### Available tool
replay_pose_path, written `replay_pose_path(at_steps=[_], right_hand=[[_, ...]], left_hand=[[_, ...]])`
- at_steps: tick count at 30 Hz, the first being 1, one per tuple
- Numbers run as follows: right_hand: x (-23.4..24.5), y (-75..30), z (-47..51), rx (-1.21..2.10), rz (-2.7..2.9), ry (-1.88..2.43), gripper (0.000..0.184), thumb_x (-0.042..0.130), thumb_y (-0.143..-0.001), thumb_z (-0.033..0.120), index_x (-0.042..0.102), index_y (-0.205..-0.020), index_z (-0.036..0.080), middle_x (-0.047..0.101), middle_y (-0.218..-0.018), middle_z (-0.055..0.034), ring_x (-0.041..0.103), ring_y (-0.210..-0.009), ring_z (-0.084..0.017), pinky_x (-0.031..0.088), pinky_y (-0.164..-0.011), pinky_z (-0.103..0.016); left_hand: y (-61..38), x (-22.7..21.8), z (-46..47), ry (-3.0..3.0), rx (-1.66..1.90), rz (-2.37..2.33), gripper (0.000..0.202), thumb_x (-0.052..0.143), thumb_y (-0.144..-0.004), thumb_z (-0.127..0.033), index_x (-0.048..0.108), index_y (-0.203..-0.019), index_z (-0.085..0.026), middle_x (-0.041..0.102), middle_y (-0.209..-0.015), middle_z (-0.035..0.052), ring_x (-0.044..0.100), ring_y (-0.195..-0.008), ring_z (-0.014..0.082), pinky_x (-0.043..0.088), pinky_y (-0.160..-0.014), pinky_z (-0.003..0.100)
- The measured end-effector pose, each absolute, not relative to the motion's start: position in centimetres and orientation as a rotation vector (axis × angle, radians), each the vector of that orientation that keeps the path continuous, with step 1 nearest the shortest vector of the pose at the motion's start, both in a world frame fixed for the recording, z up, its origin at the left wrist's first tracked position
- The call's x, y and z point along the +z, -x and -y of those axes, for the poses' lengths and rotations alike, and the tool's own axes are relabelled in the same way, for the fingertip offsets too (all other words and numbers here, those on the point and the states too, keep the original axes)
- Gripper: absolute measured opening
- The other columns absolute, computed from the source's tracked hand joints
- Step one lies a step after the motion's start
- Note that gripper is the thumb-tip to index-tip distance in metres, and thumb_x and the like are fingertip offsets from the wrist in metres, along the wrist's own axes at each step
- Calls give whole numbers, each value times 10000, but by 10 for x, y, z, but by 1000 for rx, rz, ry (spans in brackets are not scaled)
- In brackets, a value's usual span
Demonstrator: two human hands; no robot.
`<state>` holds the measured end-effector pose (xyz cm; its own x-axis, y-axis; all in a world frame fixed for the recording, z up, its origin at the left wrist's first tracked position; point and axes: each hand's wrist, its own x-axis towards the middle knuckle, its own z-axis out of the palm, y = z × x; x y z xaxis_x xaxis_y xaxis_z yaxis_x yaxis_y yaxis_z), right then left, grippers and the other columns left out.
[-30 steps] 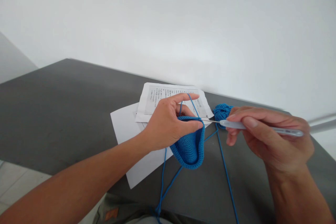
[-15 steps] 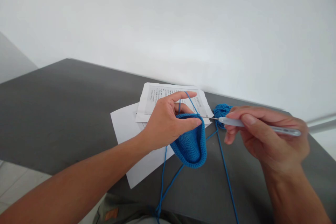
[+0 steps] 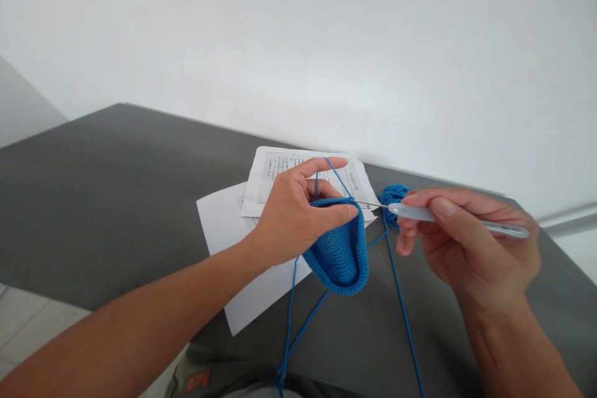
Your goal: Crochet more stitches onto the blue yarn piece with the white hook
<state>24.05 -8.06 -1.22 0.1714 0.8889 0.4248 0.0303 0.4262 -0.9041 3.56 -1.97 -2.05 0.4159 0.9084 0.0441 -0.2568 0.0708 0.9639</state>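
My left hand (image 3: 298, 217) pinches the upper rim of a blue crocheted piece (image 3: 338, 255), an oval cup shape with its hollow facing me. Over the raised index finger of that hand runs a strand of blue yarn (image 3: 338, 177), stretched down to the rim. In my right hand (image 3: 480, 236) is a crochet hook (image 3: 415, 211) with a pale grey handle, held between thumb and fingers. Its thin metal shaft reaches left to the rim beside my left thumb; the hook's tip is too small to make out.
Behind the right fingers lies a ball of blue yarn (image 3: 392, 196). Printed sheets (image 3: 265, 168) and a blank white sheet (image 3: 224, 217) rest beneath my left hand on the dark grey table (image 3: 140, 199). Loose yarn (image 3: 403, 311) trails over the front edge. A white wall (image 3: 298, 43) stands behind.
My right hand and the crochet hook have shifted slightly left and up. The left hand and the crocheted piece's rim have risen a little.
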Motion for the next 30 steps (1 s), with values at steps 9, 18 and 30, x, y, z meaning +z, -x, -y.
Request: replay_pose_path(at_steps=[9, 18, 30], right_hand=[[-21, -223, 70, 1108, 1047, 848, 151, 825, -844, 351, 822, -863, 201, 727, -655, -7, 651, -490, -118, 568, -391, -193], [-26, -213, 73, 1089, 1069, 846, 184, 803, -877, 392, 829, -940, 221, 760, -699, -11, 679, -482, -131, 572, -409, -220], [-24, -212, 74, 1056, 1079, 859, 181, 812, -870, 398, 831, -901, 220, 756, -673, -11, 689, -477, -137, 581, -415, -219]], left_hand=[[-37, -18, 22, -1080, 1016, -659, 697, 890, -621, -91, 673, -1276, -187, 684, -711, -59, 595, -594, 87, 469, -555, 201], [-38, -13, 25, -1142, 1020, -744, 699, 859, -656, -123, 645, -1318, -191, 652, -734, -56, 587, -605, 88, 461, -554, 200], [-37, -12, 26, -1224, 1016, -749, 701, 826, -659, -113, 620, -1324, -190, 602, -696, -72, 522, -567, 76, 423, -526, 191]])
